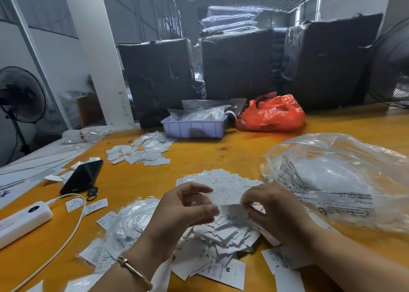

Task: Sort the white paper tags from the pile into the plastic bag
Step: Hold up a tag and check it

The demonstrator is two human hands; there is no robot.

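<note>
A pile of white paper tags lies on the yellow table in front of me. Both hands hover just above it. My left hand and my right hand pinch opposite ends of a small white tag between fingertips. The tag is blurred. A large clear plastic bag with printed text lies crumpled at the right, its mouth touching the pile near my right hand. A second spread of tags rests farther back on the left.
A black phone, a white power bank with its cable and small clear packets lie at the left. A lilac tray and an orange bag stand behind. Black-wrapped parcels line the far edge.
</note>
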